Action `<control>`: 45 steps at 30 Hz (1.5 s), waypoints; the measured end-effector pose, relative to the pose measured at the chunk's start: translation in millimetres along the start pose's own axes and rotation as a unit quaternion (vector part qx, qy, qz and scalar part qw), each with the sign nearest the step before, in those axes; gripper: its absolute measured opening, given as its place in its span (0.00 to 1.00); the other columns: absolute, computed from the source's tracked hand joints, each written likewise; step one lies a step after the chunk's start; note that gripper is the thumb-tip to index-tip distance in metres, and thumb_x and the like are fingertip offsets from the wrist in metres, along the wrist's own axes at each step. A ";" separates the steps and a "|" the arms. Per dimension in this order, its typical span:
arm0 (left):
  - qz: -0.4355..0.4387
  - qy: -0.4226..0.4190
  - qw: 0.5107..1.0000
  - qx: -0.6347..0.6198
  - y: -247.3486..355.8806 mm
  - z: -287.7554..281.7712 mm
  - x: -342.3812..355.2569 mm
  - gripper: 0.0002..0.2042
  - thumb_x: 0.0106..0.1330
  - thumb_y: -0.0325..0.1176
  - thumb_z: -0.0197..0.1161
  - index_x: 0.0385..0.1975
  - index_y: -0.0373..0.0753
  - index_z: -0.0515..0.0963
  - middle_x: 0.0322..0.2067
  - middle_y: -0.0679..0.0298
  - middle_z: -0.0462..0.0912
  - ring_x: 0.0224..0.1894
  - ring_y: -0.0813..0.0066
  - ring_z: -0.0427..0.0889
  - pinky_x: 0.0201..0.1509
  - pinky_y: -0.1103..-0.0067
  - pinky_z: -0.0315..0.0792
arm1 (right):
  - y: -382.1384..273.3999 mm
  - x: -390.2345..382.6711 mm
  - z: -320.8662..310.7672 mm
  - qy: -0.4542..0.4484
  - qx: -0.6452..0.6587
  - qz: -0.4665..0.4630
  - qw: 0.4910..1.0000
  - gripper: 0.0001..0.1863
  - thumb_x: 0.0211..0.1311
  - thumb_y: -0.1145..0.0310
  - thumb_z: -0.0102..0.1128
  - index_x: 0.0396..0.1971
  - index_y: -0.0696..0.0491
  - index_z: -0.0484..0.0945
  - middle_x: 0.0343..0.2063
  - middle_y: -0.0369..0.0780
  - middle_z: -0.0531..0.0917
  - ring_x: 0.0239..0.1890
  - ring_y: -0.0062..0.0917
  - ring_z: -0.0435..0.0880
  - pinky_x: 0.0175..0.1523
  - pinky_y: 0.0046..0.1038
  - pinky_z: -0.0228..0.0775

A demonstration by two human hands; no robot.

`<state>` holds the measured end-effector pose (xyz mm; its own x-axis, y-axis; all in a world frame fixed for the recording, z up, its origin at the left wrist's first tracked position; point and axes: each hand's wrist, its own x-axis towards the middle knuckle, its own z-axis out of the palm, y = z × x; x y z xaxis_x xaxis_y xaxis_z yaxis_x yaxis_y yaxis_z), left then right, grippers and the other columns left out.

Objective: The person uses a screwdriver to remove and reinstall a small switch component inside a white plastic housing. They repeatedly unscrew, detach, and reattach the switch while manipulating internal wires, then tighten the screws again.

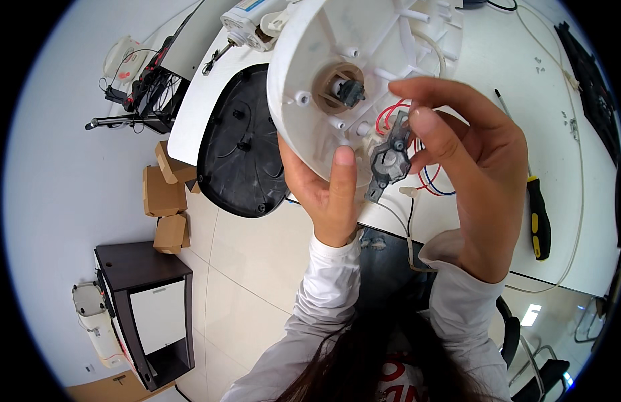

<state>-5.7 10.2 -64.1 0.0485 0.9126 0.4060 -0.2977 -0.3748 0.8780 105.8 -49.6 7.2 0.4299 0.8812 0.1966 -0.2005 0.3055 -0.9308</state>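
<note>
My left hand grips the lower rim of a white plastic appliance housing, thumb on the inside, and holds it tilted up above the table. Inside the housing, a dark grey coupling sits in a brownish round opening. My right hand pinches a grey metal bracket with a ring-shaped middle, just in front of the housing. Red and blue wires run behind the bracket and my right fingers. A whitish connector hangs below them.
A black plastic base cover lies on the white table at left. A screwdriver with a black and yellow handle and several small screws lie at right. A motor-like white unit stands behind. Cardboard boxes and a dark cabinet are on the floor.
</note>
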 end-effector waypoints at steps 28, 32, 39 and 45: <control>0.171 0.082 0.915 0.357 -30.7 2.9 -63.3 0.34 0.51 0.29 0.56 0.58 0.28 0.52 0.56 0.44 0.56 0.57 0.52 0.58 0.61 0.63 0.49 | 39.2 -60.4 -37.2 -0.015 -0.552 -0.115 0.826 0.15 0.39 0.73 0.66 0.32 0.52 0.78 0.31 0.34 0.74 0.26 0.24 0.73 0.29 0.25 0.66; 0.180 0.120 0.959 0.183 -26.0 4.6 -57.6 0.30 0.53 0.29 0.55 0.56 0.29 0.53 0.56 0.44 0.56 0.58 0.51 0.57 0.62 0.62 0.49 | 42.5 -61.6 -37.1 -0.004 -0.568 -0.119 0.814 0.13 0.40 0.73 0.66 0.30 0.52 0.77 0.30 0.34 0.74 0.27 0.24 0.73 0.29 0.25 0.66; 0.253 -0.218 0.890 0.311 102.8 -9.8 -11.0 0.07 0.50 0.22 0.49 0.13 0.38 0.65 0.12 0.65 0.68 0.23 0.67 0.76 0.55 0.55 0.61 | -16.0 -64.7 -66.2 0.066 -0.526 0.021 0.848 0.10 0.41 0.80 0.65 0.26 0.55 0.77 0.23 0.37 0.78 0.21 0.22 0.73 0.22 0.21 0.59; 0.222 -0.589 0.690 0.358 209.4 17.7 7.2 0.08 0.50 0.24 0.52 0.12 0.40 0.65 0.09 0.69 0.66 0.18 0.71 0.74 0.51 0.59 0.63 | -33.0 -51.8 -47.9 0.020 -0.381 -0.034 0.924 0.11 0.39 0.81 0.63 0.27 0.54 0.78 0.26 0.32 0.78 0.26 0.14 0.73 0.26 0.15 0.57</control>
<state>-50.9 -64.6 127.1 0.9706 0.0743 0.2288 -0.0056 -0.9439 0.3302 132.3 -122.6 12.9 0.4539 0.8506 0.2655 0.4994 0.0039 -0.8663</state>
